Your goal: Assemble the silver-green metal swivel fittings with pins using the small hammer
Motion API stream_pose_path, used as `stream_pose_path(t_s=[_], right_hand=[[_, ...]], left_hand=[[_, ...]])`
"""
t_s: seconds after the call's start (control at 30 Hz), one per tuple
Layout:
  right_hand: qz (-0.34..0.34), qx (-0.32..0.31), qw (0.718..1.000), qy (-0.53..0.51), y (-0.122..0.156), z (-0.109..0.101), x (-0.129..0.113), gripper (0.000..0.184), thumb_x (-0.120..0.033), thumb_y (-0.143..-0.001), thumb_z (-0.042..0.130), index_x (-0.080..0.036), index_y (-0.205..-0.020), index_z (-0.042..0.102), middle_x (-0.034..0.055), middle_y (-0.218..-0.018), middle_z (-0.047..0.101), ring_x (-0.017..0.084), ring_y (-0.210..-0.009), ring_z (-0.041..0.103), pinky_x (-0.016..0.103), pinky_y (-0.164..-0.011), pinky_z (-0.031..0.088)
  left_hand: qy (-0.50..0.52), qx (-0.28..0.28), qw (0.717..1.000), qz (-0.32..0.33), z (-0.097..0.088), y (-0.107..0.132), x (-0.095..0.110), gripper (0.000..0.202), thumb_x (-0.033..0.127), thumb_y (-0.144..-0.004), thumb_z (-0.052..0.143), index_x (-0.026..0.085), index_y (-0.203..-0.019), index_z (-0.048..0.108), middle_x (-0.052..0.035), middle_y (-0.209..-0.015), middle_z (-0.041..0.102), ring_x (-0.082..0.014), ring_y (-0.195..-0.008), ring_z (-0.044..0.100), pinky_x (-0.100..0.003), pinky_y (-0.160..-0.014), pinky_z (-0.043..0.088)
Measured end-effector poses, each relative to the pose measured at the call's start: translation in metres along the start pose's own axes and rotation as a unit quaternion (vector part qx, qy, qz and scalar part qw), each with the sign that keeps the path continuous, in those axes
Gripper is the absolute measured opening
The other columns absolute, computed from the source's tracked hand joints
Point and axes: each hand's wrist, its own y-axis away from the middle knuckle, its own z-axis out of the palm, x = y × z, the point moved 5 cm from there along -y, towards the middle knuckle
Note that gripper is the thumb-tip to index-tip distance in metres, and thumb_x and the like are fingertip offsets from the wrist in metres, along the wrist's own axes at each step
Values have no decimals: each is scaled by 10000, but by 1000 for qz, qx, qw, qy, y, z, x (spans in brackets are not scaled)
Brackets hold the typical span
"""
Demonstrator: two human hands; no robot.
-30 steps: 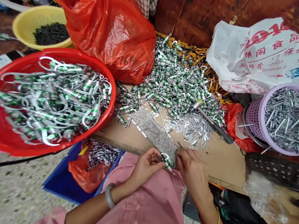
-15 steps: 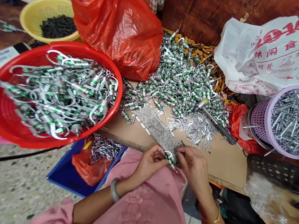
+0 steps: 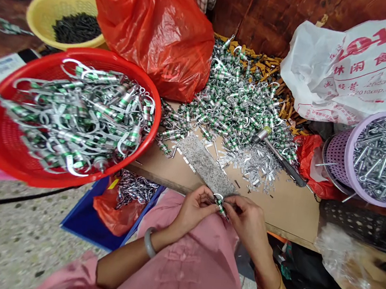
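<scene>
My left hand (image 3: pixel 195 209) and my right hand (image 3: pixel 245 217) meet at the near edge of the cardboard worktop (image 3: pixel 287 207). Both pinch one small silver and green metal clip (image 3: pixel 220 205) between their fingertips, close to my pink shirt. Just beyond them lies a grey stone slab (image 3: pixel 206 164). A big heap of the same green and silver clips (image 3: pixel 236 103) covers the far side of the worktop. Small flat silver pieces (image 3: pixel 257 164) lie scattered before it.
A red basket (image 3: pixel 8 159) of finished clips sits at the left. Behind it stand a yellow basket (image 3: pixel 51 7) and a red plastic bag (image 3: pixel 151 22). A purple basket (image 3: pixel 344 156) of metal pins and a white bag (image 3: pixel 343 64) are at the right. A hammer (image 3: pixel 276 154) lies by the heap.
Both hands have stayed together on the clip, drawing slightly back from the slab toward my body. The view shifted a little to the left.
</scene>
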Motion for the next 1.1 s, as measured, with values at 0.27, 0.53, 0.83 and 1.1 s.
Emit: stream_pose_path(t_s=[0.27, 0.53, 0.83, 1.1], right_hand=[[52, 3, 999, 11, 2, 5, 1, 150, -276, -881, 583, -242, -790, 697, -14, -694, 710, 164, -609, 625, 259, -584, 408], [20, 273, 939, 209, -85, -82, 54, 262, -335, -982, 523, -173, -1082, 704, 160, -1130, 657, 273, -1047, 528, 385, -887, 389], [-15, 185, 957, 223, -106, -85, 58, 287, -261, -1005, 469, -123, -1165, 663, 132, -976, 649, 227, -880, 561, 337, -773, 404], [-165, 229, 958, 48, 33, -42, 16, 427, -103, -971, 516, -312, -1324, 636, 62, -1040, 635, 187, -902, 639, 310, -743, 527]], left_hand=[[-8, 9, 1000, 14, -1, 2, 1, 297, 240, -635, 892, 179, -735, 619, 22, -682, 661, -122, -636, 608, -214, -614, 472], [-8, 17, 1000, 23, -6, -3, 4, 322, 260, -613, 904, 181, -727, 614, 30, -651, 660, -119, -607, 601, -215, -593, 472], [7, 14, 1000, 9, -7, -4, -1, 333, 249, -596, 919, 172, -720, 619, 21, -664, 665, -121, -617, 617, -217, -605, 486], [2, 8, 1000, -1, -7, -4, 1, 345, 231, -584, 917, 164, -724, 609, 36, -644, 654, -102, -592, 599, -201, -587, 471]])
